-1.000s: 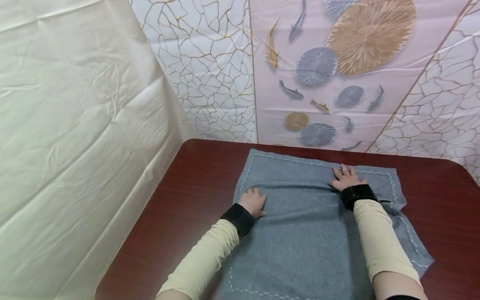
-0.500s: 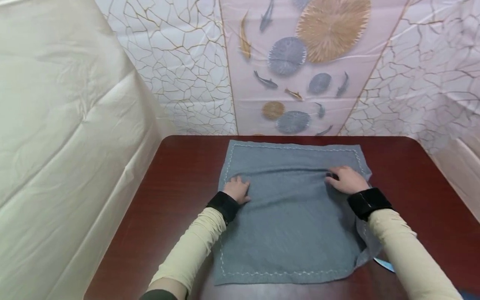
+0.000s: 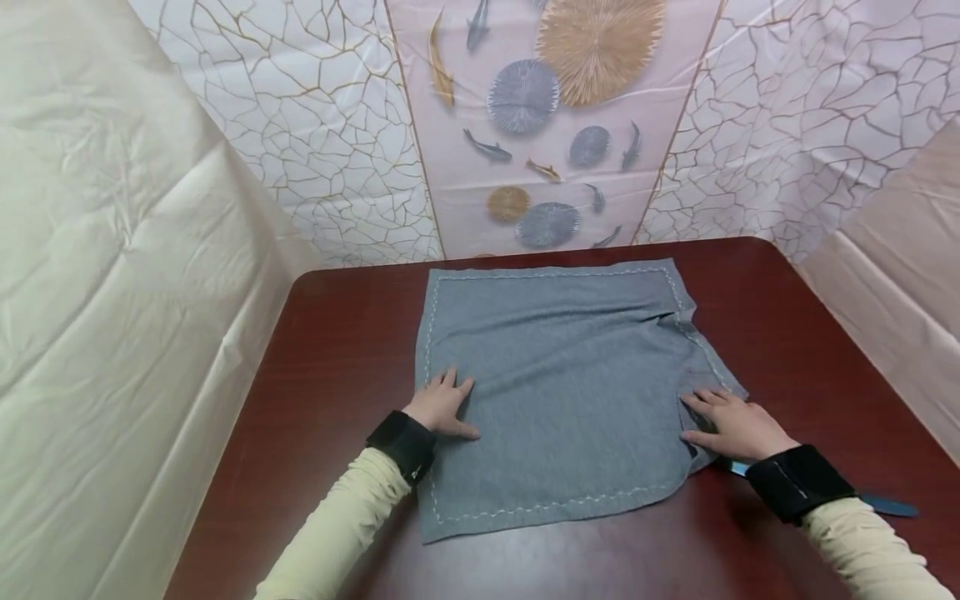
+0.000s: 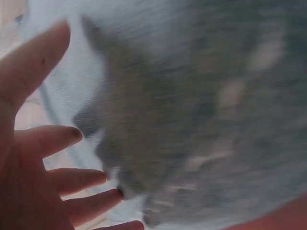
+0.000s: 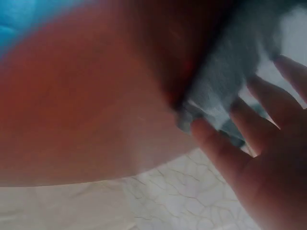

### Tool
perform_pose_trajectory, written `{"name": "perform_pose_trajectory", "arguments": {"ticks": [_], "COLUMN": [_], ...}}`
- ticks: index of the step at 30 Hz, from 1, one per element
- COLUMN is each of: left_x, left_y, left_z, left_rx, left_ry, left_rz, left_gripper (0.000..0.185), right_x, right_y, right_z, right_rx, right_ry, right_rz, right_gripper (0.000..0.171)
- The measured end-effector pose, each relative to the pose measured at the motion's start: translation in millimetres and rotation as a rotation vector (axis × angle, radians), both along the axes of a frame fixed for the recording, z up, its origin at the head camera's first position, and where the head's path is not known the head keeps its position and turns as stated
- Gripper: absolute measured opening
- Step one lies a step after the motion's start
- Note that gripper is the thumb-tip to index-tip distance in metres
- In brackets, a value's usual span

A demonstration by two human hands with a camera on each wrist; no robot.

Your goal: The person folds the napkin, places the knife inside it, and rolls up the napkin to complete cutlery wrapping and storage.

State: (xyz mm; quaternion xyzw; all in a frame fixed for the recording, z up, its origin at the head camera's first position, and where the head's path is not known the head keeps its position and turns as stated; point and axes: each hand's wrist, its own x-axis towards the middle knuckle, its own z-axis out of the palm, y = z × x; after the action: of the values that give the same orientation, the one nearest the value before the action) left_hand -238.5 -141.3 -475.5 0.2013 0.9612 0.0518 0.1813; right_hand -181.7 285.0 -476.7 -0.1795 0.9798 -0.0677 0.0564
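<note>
Dark red worktop [image 3: 780, 333] carries a grey cloth [image 3: 562, 392] spread flat; the left hand [image 3: 441, 408] presses its left edge with straight fingers; the right hand [image 3: 738, 427] rests flat-fingered on its right edge.

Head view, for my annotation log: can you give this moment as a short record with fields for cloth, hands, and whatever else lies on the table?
cloth: grey felt-like cloth with white stitched border, spread on the table, wrinkled toward its far right corner
left hand: fingers straight, resting on the cloth's left edge
right hand: fingers flat on the cloth's right edge
surface: dark red wooden table
other: thin blue object, partly hidden by the right wrist
</note>
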Motion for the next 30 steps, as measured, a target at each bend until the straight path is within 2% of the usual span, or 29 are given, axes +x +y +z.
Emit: {"name": "perform_pose_trajectory", "arguments": {"ticks": [4,10,15,21,25,30], "left_x": [3.9,7.3,9.0,10.7,11.4,10.6], "left_y": [-4,-12,-14,-19,-20,-20], "left_z": [-3.8,-6.4,-5.5,0.0,-0.5,-0.8], "left_rx": [-0.016,-0.015,-0.013,0.009,0.007,-0.011], "left_ry": [-0.011,0.010,-0.006,-0.005,-0.017,-0.033], "left_rz": [-0.008,-0.035,-0.026,-0.024,-0.021,-0.033], "left_gripper": [0.100,0.104,0.105,0.105,0.105,0.105], "right_x": [6.6,22.3,33.5,38.3,34.2,4.9], "right_y": [6,11,11,8,5,-5], "right_z": [-8.4,-8.9,-5.8,-2.0,3.6,14.5], "right_rx": [0.011,-0.021,-0.003,0.002,-0.036,-0.129], "right_ry": [0.005,-0.041,-0.083,-0.125,-0.119,0.053], "right_rz": [-0.035,-0.084,-0.108,-0.115,-0.114,-0.118], "right_gripper": [0.072,0.079,0.086,0.090,0.084,0.058]}}
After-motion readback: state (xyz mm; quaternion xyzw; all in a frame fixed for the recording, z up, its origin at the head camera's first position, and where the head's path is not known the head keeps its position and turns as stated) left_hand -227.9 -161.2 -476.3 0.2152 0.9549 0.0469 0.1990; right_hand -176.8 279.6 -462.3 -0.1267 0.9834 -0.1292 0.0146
